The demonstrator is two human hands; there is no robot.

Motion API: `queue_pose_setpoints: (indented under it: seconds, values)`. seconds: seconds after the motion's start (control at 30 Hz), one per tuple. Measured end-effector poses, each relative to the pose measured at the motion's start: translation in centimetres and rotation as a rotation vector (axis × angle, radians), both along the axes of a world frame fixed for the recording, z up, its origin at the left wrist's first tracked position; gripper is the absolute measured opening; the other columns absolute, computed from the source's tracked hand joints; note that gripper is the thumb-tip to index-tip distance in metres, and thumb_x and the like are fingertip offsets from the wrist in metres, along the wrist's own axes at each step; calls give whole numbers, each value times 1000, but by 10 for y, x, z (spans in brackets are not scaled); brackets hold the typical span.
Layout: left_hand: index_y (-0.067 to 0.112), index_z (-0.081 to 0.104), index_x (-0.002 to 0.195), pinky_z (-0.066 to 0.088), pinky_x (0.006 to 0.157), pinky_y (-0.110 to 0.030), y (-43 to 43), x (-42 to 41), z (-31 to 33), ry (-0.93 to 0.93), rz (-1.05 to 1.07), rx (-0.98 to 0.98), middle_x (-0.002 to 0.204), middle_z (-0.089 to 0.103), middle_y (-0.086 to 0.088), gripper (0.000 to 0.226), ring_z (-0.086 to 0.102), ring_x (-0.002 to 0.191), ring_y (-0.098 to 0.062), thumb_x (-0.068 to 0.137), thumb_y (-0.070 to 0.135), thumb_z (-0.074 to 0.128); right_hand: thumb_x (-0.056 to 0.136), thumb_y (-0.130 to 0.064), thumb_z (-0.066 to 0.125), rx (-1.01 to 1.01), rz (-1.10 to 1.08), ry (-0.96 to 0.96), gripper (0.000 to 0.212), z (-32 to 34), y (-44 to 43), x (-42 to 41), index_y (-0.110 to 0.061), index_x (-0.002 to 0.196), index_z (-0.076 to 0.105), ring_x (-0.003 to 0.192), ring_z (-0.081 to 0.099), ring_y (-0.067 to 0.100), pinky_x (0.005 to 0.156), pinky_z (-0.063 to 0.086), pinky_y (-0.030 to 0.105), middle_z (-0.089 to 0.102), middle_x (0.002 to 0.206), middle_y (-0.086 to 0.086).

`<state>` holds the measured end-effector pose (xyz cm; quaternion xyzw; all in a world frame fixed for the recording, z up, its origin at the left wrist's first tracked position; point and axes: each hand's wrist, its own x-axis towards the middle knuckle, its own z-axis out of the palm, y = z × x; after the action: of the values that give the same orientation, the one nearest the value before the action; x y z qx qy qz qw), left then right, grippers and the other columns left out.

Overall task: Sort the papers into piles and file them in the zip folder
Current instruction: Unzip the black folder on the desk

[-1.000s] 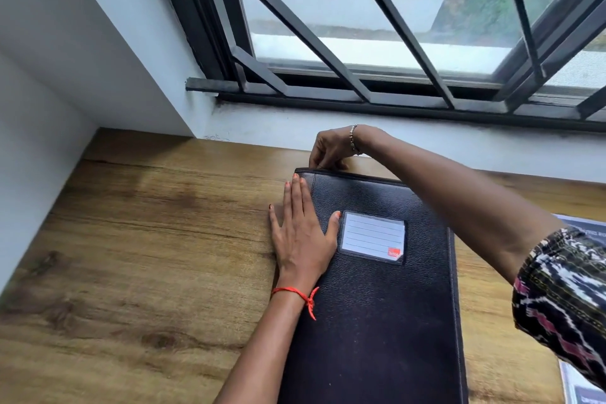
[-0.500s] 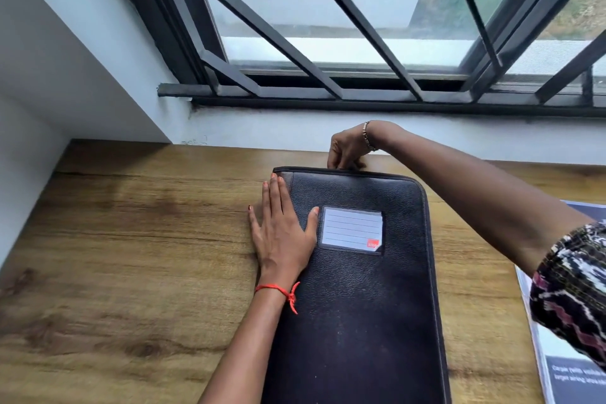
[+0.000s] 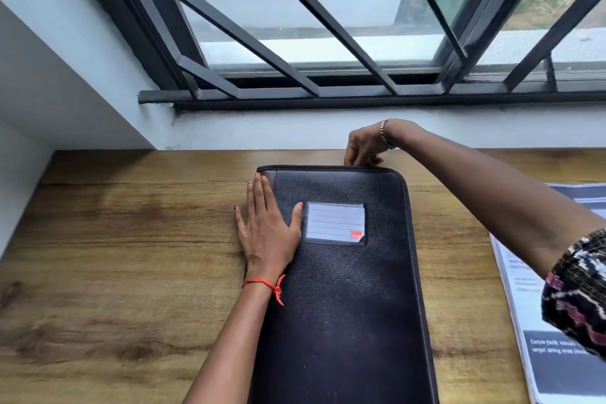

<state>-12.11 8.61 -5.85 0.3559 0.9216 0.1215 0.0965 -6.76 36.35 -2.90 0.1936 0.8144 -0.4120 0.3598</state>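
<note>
A black leather-look zip folder lies closed on the wooden table, its long side running away from me, with a lined label pocket on its cover. My left hand rests flat on the folder's left edge, fingers together and partly on the table. My right hand is at the folder's far edge, its fingers pinched on the zip pull there; the pull itself is hidden by the fingers. A stack of printed papers lies to the right of the folder, partly under my right arm.
The wooden table meets a white wall on the left and a white sill under a barred window at the back. The papers reach the frame's right edge.
My right hand has slid to the right along the folder's far edge, from near the left corner to past the middle. My left hand stays pressed on the folder.
</note>
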Motion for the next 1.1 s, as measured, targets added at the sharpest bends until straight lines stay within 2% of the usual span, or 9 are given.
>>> queue_pose_setpoints:
  seconds: [0.1,0.23,0.4,0.5,0.57,0.67,0.9,1.0,1.1]
  values:
    - [14,-1,150,6,116,-44,0,1,0,13,3,4,158,-2,2,94,0,145,-12,74,69,1,84,5,58,26,-38,-1,27,0,4,12,-10,106,67,35,44,1,35,37,15,62,48,-9]
    - [14,0,150,6,116,-45,0,2,2,4,-9,13,158,-2,2,96,-1,145,-12,72,69,0,84,3,60,12,-105,8,24,1,10,29,-8,103,69,37,48,2,36,40,16,64,51,-6]
    - [14,2,150,8,115,-49,1,3,1,13,0,10,158,0,3,94,0,145,-13,73,69,2,84,6,59,-27,-198,65,25,2,12,49,-4,107,65,38,56,4,38,48,17,66,51,-4]
    - [15,1,150,9,114,-50,1,3,2,-8,0,16,158,-2,4,92,-1,145,-13,76,69,5,86,7,55,-45,-227,70,21,0,14,63,-7,95,69,36,57,8,37,47,18,66,50,0]
    - [15,1,150,9,115,-49,1,3,1,-14,2,24,158,-2,4,84,-1,145,-14,86,66,19,87,8,53,-68,-275,81,23,1,14,73,-9,87,69,35,56,10,37,46,18,63,47,2]
    - [15,0,150,8,116,-46,1,2,-1,-16,9,38,158,-3,3,79,-1,145,-14,92,57,34,89,8,51,-79,-383,132,21,1,9,89,-5,96,66,34,56,11,36,45,18,60,43,2]
    - [14,4,150,10,116,-45,1,3,0,-30,21,79,158,1,1,79,3,146,-16,92,53,39,88,1,56,53,-794,378,14,-8,-32,126,-6,92,68,32,51,2,34,41,13,59,40,-4]
    - [13,5,150,12,115,-45,1,3,-1,-21,23,86,158,3,0,79,5,145,-17,91,53,39,87,5,56,7,-965,508,17,-16,-53,140,0,99,66,34,51,3,37,45,16,63,47,-6]
    - [13,5,150,12,115,-45,1,3,-1,-13,23,76,158,4,0,79,5,145,-17,91,54,38,84,8,57,-8,-1085,580,14,-20,-82,155,1,91,66,32,49,1,34,39,12,62,46,-9]
